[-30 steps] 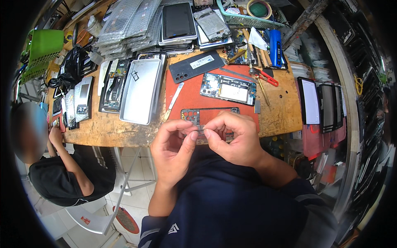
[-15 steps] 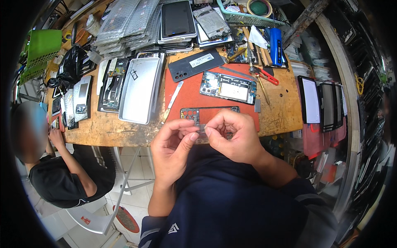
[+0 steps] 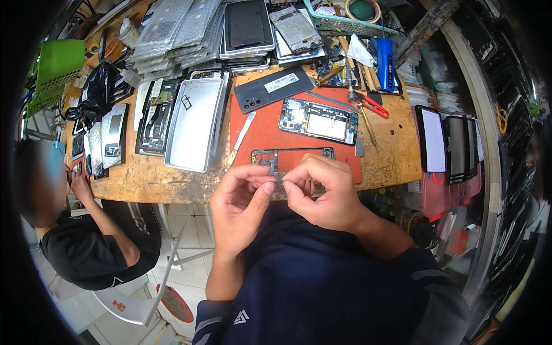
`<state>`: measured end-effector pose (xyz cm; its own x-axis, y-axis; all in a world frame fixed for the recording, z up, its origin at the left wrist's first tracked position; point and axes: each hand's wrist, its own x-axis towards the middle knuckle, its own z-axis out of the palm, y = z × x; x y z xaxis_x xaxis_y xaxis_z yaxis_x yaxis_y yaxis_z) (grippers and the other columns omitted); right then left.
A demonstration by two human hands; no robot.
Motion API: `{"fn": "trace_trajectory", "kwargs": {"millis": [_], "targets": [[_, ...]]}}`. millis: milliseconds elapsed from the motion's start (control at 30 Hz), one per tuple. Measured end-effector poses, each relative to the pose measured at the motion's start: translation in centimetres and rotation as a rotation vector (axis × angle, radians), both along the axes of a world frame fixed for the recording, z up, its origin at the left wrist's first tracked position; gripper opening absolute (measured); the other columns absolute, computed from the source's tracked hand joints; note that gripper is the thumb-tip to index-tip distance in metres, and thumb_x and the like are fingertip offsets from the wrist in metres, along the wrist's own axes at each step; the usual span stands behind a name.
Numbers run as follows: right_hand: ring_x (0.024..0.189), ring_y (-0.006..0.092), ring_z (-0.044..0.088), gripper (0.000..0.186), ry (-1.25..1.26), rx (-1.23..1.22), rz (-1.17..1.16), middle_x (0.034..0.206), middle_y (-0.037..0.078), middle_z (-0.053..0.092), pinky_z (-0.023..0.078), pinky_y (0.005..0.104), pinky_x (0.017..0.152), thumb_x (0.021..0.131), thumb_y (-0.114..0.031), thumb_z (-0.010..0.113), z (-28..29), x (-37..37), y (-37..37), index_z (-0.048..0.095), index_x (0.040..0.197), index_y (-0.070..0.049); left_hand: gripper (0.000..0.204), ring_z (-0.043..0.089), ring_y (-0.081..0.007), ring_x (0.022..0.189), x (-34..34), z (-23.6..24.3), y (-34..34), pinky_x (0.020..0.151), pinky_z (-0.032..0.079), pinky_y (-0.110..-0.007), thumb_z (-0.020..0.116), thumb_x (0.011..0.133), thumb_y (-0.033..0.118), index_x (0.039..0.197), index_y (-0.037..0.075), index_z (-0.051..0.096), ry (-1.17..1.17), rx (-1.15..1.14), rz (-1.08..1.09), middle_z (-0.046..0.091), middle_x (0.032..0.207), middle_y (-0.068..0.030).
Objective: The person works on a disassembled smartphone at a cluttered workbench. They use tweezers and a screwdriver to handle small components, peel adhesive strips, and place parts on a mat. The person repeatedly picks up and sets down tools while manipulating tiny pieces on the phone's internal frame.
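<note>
Close together over the bench's front edge, my left hand (image 3: 240, 204) and my right hand (image 3: 326, 190) face each other. The right thumb and forefinger are pinched together. The left thumb and fingertips are closed towards each other. A small, thin, greyish see-through piece seems to lie between the two sets of fingertips; its kind is too small to make out. Just beyond them, partly hidden, a dark phone mid-frame (image 3: 265, 157) with camera openings lies on the red mat (image 3: 267, 135). Farther off rest an opened phone (image 3: 318, 121) showing its battery and a dark phone back cover (image 3: 253, 99) with a white label.
A thin blade-like tool (image 3: 244, 135) lies left of the phones, red-handled pliers (image 3: 375, 107) right. A pale metal tray (image 3: 195, 126) stands left. Bubble-wrapped packs (image 3: 178, 37) are stacked at the back. Another person (image 3: 95, 247) sits at the left.
My right fingertips have shifted slightly towards the left ones. The left hand stays nearly where it was, and the things on the bench lie as before.
</note>
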<state>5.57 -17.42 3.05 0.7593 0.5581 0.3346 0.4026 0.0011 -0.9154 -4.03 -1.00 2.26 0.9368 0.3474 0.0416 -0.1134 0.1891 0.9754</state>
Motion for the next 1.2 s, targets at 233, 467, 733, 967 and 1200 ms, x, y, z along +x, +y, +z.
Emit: {"fn": "trace_trajectory", "kwargs": {"millis": [233,467,733,967,1200], "targets": [[0.062,0.0041,0.062,0.012,0.103,-0.001,0.027,0.075,0.000,0.064,0.046,0.0237,0.052,0.089,0.004,0.078,-0.3,-0.2,0.1,0.067,0.090,-0.002,0.030,0.069,-0.0091,0.099,-0.2,-0.2,0.7,0.088,0.054,-0.023,0.074,0.099,-0.004,0.128,-0.003,0.066,0.040,-0.122,-0.057,0.073,0.109,-0.0066],[0.068,-0.0016,0.057,0.009,0.388,0.005,0.086,0.080,-0.004,0.066,0.044,0.0190,0.057,0.095,0.003,0.074,-0.6,-0.2,-0.3,0.067,0.092,-0.002,0.033,0.068,-0.0089,0.099,-0.4,-0.4,0.8,0.089,0.054,-0.023,0.075,0.101,-0.001,0.133,-0.003,0.065,0.068,-0.110,-0.060,0.075,0.112,-0.0077],[0.070,-0.0019,0.057,0.009,0.416,0.025,0.084,0.081,-0.005,0.065,0.045,0.0183,0.059,0.096,0.002,0.074,-1.1,-0.3,-0.5,0.067,0.094,-0.002,0.034,0.067,-0.0088,0.098,-0.2,-0.5,0.4,0.088,0.053,-0.023,0.074,0.101,-0.002,0.134,-0.003,0.064,0.076,-0.109,-0.035,0.075,0.113,-0.0083],[0.071,-0.0014,0.057,0.004,0.553,0.081,0.133,0.084,-0.003,0.066,0.045,0.0187,0.061,0.101,0.001,0.070,-1.7,0.0,-0.8,0.067,0.099,0.000,0.034,0.066,-0.0089,0.098,-0.4,-0.6,0.0,0.084,0.053,-0.024,0.074,0.099,-0.005,0.131,-0.002,0.065,0.067,-0.062,0.004,0.072,0.110,-0.0063],[0.071,-0.0012,0.056,0.005,0.615,0.098,0.197,0.084,-0.003,0.065,0.044,0.0189,0.060,0.104,-0.001,0.068,-2.1,0.0,-0.8,0.066,0.100,0.001,0.034,0.065,-0.0099,0.098,-0.6,-1.0,-0.1,0.085,0.053,-0.024,0.075,0.098,-0.006,0.131,-0.001,0.065,0.023,-0.021,0.010,0.071,0.108,-0.0053]]}}
